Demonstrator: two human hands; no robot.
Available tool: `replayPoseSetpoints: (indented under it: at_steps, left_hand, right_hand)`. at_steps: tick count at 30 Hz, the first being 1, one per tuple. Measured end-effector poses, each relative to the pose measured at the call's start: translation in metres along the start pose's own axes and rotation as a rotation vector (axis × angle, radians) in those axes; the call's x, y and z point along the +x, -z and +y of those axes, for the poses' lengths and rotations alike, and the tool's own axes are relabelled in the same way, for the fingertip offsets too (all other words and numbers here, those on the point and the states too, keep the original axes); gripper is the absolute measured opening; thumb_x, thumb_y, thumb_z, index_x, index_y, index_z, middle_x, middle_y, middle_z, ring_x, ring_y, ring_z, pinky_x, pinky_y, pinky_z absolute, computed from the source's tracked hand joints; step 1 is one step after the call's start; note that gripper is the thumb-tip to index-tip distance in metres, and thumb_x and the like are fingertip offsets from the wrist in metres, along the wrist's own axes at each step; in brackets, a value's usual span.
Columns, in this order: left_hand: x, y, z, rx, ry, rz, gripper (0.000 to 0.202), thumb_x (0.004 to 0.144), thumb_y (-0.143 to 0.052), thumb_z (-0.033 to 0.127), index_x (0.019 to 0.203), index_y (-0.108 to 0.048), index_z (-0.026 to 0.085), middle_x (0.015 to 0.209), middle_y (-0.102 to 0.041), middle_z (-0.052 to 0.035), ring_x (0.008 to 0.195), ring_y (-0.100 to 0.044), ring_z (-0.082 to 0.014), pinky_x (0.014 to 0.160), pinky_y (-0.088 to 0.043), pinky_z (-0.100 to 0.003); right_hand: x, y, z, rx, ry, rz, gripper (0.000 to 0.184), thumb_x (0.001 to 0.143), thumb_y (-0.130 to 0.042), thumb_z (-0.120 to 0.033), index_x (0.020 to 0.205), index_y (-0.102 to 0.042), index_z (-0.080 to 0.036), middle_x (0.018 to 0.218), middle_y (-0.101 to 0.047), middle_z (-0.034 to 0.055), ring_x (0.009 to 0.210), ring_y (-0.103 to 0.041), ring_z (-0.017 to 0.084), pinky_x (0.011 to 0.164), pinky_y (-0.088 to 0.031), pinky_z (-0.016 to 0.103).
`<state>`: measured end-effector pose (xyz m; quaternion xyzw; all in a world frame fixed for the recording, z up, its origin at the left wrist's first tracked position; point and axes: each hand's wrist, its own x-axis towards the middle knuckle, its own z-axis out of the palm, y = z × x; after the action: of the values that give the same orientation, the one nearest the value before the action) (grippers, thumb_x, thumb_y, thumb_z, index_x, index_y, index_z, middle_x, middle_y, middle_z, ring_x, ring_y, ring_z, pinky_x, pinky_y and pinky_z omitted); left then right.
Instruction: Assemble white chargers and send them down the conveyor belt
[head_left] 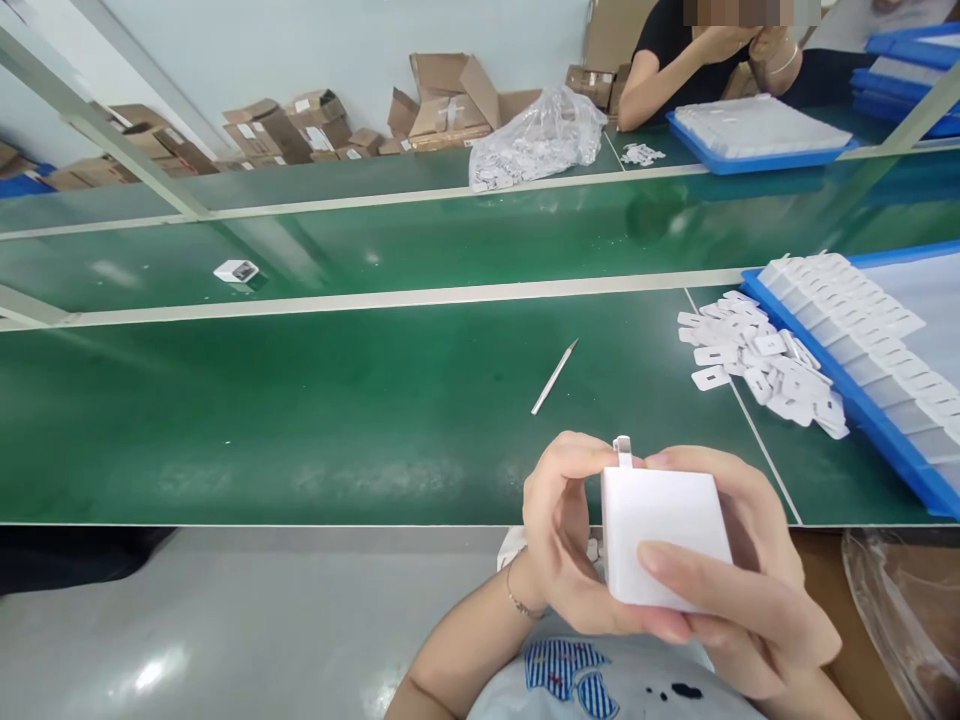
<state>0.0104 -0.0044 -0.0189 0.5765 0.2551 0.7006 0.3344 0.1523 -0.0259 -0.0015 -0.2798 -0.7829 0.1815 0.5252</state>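
Observation:
A white plug charger [664, 515] with a metal prong [623, 452] sticking up from its far edge is held near the table's front edge, over my lap. My left hand [562, 530] is closed around its left side and underside, with a finger near the prong. My right hand [757, 570] grips the right side, its thumb lying across the broad white face. Beyond the hands, a slim craft knife [555, 377] rests on the green table [300, 410]. Loose white plastic pieces with small slots [780, 370] are heaped to the right.
A blue tray [862, 400] with rows of white chargers [862, 320] stands at right. Another white charger [236, 271] lies on the green conveyor belt [420, 240]. Across it, a person [660, 70] sits by a blue tray [765, 130] and a clear bag [540, 140]. Cardboard boxes [450, 100] line the wall.

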Motion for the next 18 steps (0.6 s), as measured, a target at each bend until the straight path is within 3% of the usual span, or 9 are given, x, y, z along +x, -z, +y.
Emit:
replayPoseSetpoints:
  at_steps: [3, 6, 9, 13, 18]
  left_hand:
    - [0.002, -0.005, -0.003, -0.088, 0.108, -0.004, 0.065, 0.064, -0.079, 0.071, 0.105, -0.058, 0.024, 0.086, -0.053, 0.0002, 0.069, -0.052, -0.0127, 0.061, -0.046, -0.027]
    - [0.003, -0.009, -0.010, -0.168, 0.311, -0.014, 0.055, 0.070, -0.082, 0.060, 0.101, -0.056, 0.023, 0.086, -0.056, 0.0004, 0.075, -0.056, -0.0127, 0.066, -0.046, -0.026]
    - [0.002, -0.007, -0.017, -0.231, 0.485, -0.035, 0.057, 0.077, -0.080, 0.051, 0.120, -0.048, 0.029, 0.091, -0.060, 0.0014, 0.082, -0.060, -0.0126, 0.072, -0.050, -0.025]
    - [-0.002, 0.003, -0.018, -0.171, 0.462, -0.160, 0.054, 0.084, -0.075, 0.042, 0.132, -0.052, 0.032, 0.111, -0.063, -0.0037, 0.098, -0.063, -0.0159, 0.082, -0.053, -0.026]
    - [-0.001, 0.011, -0.016, -0.100, 0.390, -0.120, 0.045, 0.088, -0.070, 0.042, 0.132, -0.061, 0.032, 0.120, -0.062, -0.0071, 0.103, -0.061, -0.0193, 0.083, -0.053, -0.029]
  right_hand:
    - [0.000, 0.001, -0.001, 0.017, -0.029, 0.037, 0.033, 0.101, -0.045, -0.025, 0.126, -0.066, -0.031, 0.137, -0.049, 0.0086, 0.103, -0.059, 0.026, 0.068, -0.054, 0.038]
    - [0.003, 0.000, 0.010, 0.078, -0.184, 0.073, 0.032, 0.102, -0.049, -0.025, 0.128, -0.065, -0.033, 0.129, -0.055, 0.0072, 0.113, -0.055, 0.026, 0.080, -0.053, 0.037]
    - [0.002, -0.002, 0.024, 0.090, -0.312, 0.124, 0.031, 0.102, -0.052, -0.026, 0.129, -0.063, -0.035, 0.122, -0.059, 0.0048, 0.117, -0.055, 0.021, 0.087, -0.052, 0.031]
    - [-0.003, -0.003, 0.033, 0.149, -0.351, 0.121, 0.030, 0.103, -0.050, -0.032, 0.131, -0.062, -0.036, 0.124, -0.060, 0.0039, 0.119, -0.055, 0.020, 0.089, -0.053, 0.027]
    - [-0.006, -0.004, 0.030, 0.212, -0.333, 0.029, 0.039, 0.102, -0.052, -0.025, 0.139, -0.056, -0.035, 0.137, -0.053, 0.0054, 0.128, -0.050, 0.021, 0.099, -0.051, 0.031]
